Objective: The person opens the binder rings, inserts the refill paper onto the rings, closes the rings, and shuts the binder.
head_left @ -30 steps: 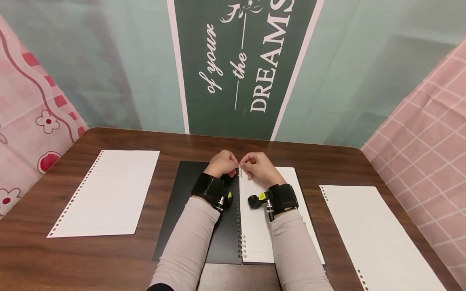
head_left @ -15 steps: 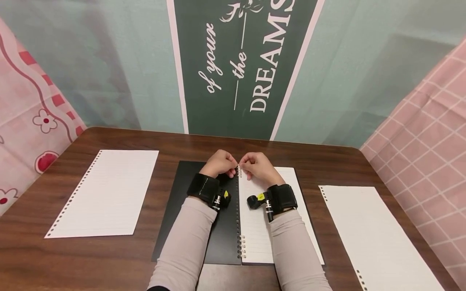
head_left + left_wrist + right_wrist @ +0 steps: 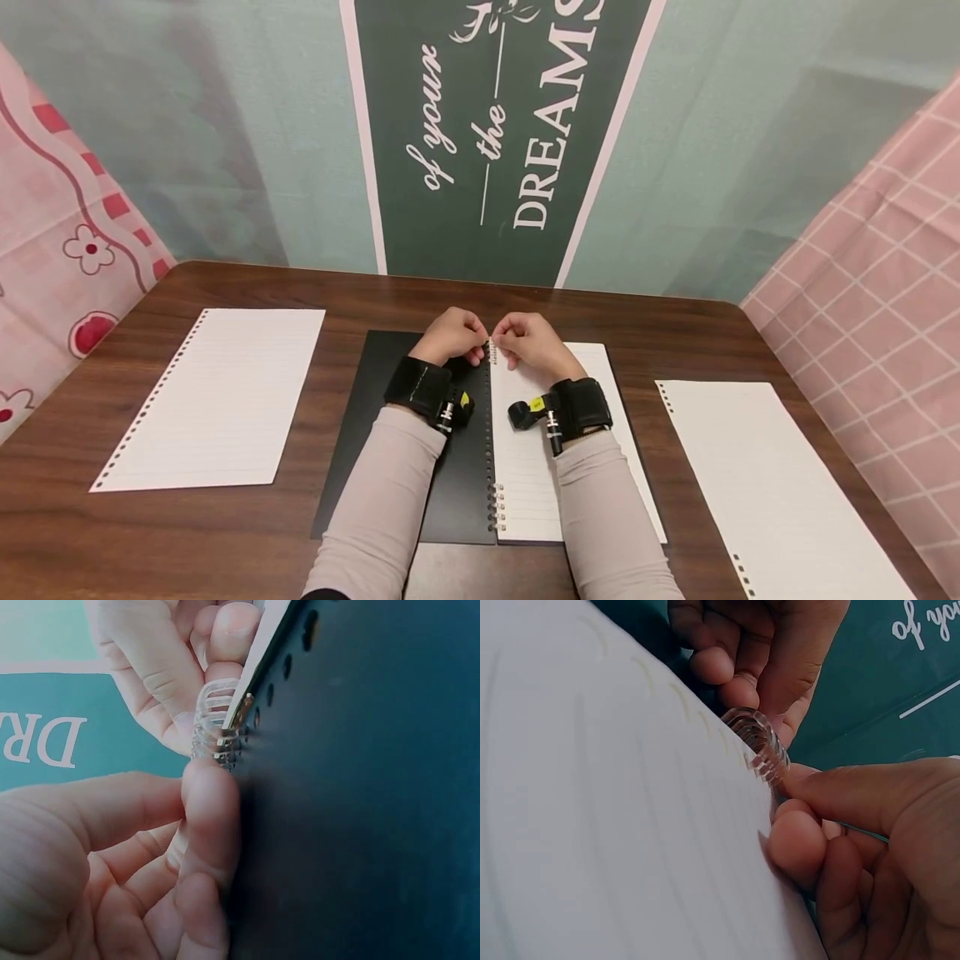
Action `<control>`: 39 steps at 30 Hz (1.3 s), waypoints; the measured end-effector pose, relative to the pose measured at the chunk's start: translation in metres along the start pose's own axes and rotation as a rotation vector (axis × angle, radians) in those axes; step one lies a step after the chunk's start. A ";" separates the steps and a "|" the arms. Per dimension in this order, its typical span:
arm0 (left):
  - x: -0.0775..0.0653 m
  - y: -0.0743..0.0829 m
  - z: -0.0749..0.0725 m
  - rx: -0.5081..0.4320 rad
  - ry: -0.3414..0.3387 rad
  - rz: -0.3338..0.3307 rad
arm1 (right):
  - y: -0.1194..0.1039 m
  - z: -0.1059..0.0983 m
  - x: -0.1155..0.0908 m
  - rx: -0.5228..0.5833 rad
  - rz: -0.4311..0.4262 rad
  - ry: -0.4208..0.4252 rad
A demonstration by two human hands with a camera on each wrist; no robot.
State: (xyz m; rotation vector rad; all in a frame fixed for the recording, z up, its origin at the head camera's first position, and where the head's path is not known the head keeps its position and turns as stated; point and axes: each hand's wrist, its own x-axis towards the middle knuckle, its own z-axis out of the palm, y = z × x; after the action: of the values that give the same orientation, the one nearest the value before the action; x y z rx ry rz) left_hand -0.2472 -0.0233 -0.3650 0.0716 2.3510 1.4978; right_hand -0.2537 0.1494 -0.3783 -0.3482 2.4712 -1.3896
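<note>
A ring-bound notebook lies spread on the table, its black cover (image 3: 450, 508) on the left and a lined white page (image 3: 528, 475) on the right. At the far end of its spine, my left hand (image 3: 454, 336) and right hand (image 3: 536, 343) meet, thumbs and forefingers pinching the binding. Clear plastic rings (image 3: 216, 712) show between the two hands in the left wrist view. The same rings (image 3: 761, 742) curve over the page edge in the right wrist view. Nearer me, several binding rings (image 3: 498, 507) stand at the spine's lower end. Fingertips partly hide the upper rings.
A loose lined sheet (image 3: 217, 396) with punched holes lies on the brown wooden table (image 3: 247, 542) to the left. Another loose punched sheet (image 3: 776, 475) lies to the right. A fabric backdrop (image 3: 487, 242) rises behind the table's far edge.
My left wrist has shifted slightly to the left. Both hands' fingertips stay at the far end of the spine.
</note>
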 end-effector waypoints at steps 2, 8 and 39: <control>-0.001 0.000 -0.001 -0.005 0.001 -0.009 | 0.000 0.000 0.000 0.000 -0.004 -0.006; -0.006 0.005 -0.004 0.009 -0.026 -0.030 | -0.002 0.000 -0.002 0.003 0.015 0.004; -0.018 0.016 -0.010 0.325 -0.177 -0.041 | -0.010 -0.014 -0.011 -0.085 -0.073 -0.216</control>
State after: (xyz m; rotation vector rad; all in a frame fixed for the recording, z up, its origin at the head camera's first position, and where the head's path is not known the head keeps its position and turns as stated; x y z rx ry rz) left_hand -0.2359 -0.0292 -0.3418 0.2250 2.4101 1.0331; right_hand -0.2477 0.1598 -0.3614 -0.5809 2.3648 -1.2064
